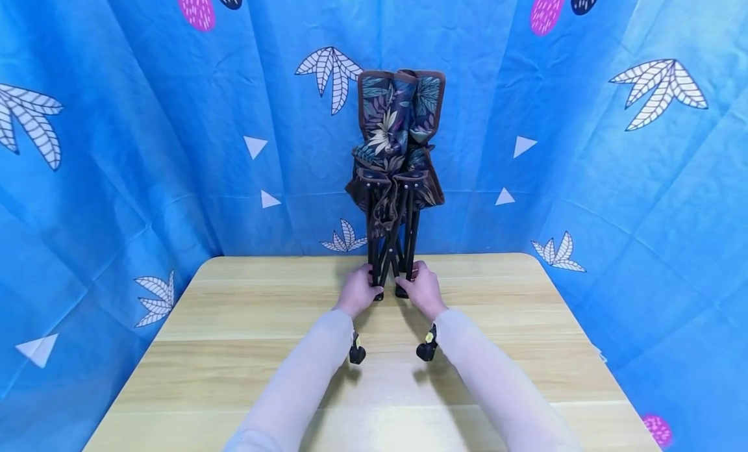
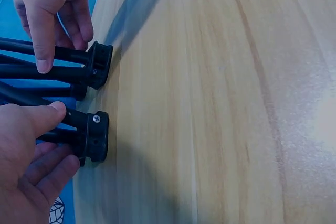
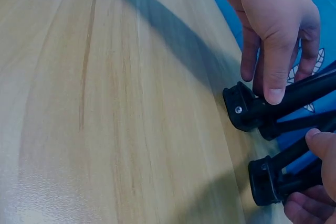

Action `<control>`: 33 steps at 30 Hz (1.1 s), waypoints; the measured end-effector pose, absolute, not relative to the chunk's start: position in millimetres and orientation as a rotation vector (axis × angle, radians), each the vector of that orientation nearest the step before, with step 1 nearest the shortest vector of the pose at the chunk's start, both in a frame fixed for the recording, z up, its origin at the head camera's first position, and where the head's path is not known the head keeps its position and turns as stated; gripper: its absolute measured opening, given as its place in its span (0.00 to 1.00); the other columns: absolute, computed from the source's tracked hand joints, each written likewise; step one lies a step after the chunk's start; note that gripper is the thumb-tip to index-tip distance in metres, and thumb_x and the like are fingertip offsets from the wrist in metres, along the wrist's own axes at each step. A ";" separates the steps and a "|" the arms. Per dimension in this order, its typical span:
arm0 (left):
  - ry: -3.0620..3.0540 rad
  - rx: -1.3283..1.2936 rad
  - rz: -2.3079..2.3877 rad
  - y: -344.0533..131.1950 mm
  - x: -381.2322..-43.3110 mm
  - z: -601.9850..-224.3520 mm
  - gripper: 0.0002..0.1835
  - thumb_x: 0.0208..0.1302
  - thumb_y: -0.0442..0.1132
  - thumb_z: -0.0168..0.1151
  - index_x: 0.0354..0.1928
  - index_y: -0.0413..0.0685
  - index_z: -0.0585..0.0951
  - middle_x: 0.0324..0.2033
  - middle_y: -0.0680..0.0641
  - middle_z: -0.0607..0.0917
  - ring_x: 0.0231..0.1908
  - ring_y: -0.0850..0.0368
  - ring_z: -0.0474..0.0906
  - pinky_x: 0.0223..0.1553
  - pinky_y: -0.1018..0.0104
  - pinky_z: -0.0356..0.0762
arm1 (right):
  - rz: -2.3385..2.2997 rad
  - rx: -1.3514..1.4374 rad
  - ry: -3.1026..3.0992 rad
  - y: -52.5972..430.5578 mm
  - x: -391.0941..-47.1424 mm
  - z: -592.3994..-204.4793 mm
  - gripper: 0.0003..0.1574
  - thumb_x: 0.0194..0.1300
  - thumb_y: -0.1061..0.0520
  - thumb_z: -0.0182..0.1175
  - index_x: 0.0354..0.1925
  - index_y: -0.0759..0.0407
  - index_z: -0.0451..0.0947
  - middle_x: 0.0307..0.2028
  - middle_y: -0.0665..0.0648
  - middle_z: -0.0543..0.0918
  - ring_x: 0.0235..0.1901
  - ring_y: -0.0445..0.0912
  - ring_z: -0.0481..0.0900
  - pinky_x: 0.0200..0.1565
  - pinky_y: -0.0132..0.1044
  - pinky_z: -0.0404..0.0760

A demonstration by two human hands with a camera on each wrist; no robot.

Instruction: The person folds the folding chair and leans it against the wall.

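Note:
A folded camping chair (image 1: 390, 147) with dark leaf-patterned fabric and black crossed legs stands upright at the table's far edge. My left hand (image 1: 356, 292) holds its left legs just above the foot, thumb in front and fingers behind. Opposite it, my right hand (image 1: 425, 291) grips the right legs at the same height. In the left wrist view, the near black foot (image 2: 97, 137) with its screw shows beside the left thumb. The right wrist view has the other foot (image 3: 265, 182) next to the right hand, which the frame edge partly cuts off.
The pale wooden table (image 1: 257, 348) reaches back to a blue patterned curtain (image 1: 274, 114), which hangs behind it and along both sides. Black wrist cameras (image 1: 357, 349) hang below both forearms.

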State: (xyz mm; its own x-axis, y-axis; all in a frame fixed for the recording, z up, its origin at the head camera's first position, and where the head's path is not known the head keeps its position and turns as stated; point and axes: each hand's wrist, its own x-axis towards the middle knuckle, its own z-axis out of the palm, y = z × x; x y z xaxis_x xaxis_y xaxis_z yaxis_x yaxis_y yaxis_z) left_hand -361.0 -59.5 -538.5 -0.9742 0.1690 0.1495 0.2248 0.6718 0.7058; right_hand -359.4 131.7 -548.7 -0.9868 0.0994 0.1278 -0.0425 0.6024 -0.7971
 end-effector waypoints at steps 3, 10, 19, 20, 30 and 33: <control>-2.798 -0.319 -1.193 -59.3 -362.2 -537.8 0.31 0.68 0.33 0.76 0.69 0.31 0.77 0.53 0.33 0.90 0.54 0.39 0.89 0.56 0.49 0.89 | 1.326 -0.049 -2.672 130.8 -361.3 -547.3 0.29 0.72 0.50 0.73 0.59 0.66 0.76 0.45 0.66 0.90 0.42 0.54 0.89 0.48 0.50 0.88; -2.789 -0.303 -1.206 -59.2 -366.7 -540.4 0.30 0.69 0.33 0.76 0.69 0.33 0.77 0.54 0.33 0.90 0.55 0.39 0.89 0.57 0.49 0.89 | 1.319 -0.043 -2.671 130.3 -365.7 -547.6 0.29 0.71 0.50 0.73 0.59 0.66 0.76 0.46 0.67 0.91 0.43 0.56 0.90 0.50 0.51 0.88; -2.803 -0.292 -1.263 -57.9 -369.2 -540.8 0.32 0.73 0.35 0.72 0.74 0.31 0.73 0.56 0.31 0.89 0.57 0.37 0.88 0.59 0.48 0.88 | 1.274 -0.020 -2.675 130.4 -370.5 -548.6 0.30 0.70 0.51 0.74 0.59 0.67 0.76 0.47 0.68 0.91 0.47 0.59 0.90 0.54 0.54 0.88; -2.807 -0.291 -1.264 -57.4 -369.0 -540.3 0.32 0.73 0.35 0.72 0.74 0.31 0.73 0.56 0.31 0.89 0.57 0.37 0.88 0.59 0.48 0.88 | 1.269 -0.016 -2.681 130.4 -371.1 -548.2 0.31 0.71 0.50 0.74 0.60 0.68 0.75 0.48 0.68 0.91 0.47 0.59 0.90 0.54 0.54 0.88; -2.826 -0.304 -1.261 -55.2 -370.0 -537.4 0.31 0.76 0.35 0.68 0.75 0.31 0.72 0.58 0.30 0.88 0.58 0.37 0.88 0.60 0.46 0.87 | 1.255 -0.015 -2.724 131.1 -375.0 -545.5 0.34 0.73 0.50 0.72 0.65 0.70 0.74 0.53 0.71 0.90 0.52 0.61 0.90 0.56 0.54 0.88; -2.839 -0.335 -1.254 -58.3 -370.9 -539.0 0.31 0.77 0.36 0.68 0.75 0.31 0.71 0.58 0.30 0.88 0.59 0.37 0.87 0.60 0.46 0.87 | 1.234 0.000 -2.723 134.2 -374.5 -546.2 0.34 0.73 0.50 0.72 0.65 0.70 0.75 0.51 0.70 0.89 0.50 0.61 0.89 0.55 0.54 0.88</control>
State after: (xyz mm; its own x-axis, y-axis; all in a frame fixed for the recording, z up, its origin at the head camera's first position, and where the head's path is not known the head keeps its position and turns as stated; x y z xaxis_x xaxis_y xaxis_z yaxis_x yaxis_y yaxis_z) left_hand -370.9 -58.3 -539.0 -0.9768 0.1870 0.1044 0.2031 0.6544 0.7284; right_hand -374.5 134.2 -546.2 -0.9885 0.0626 0.1376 -0.0622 0.6612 -0.7477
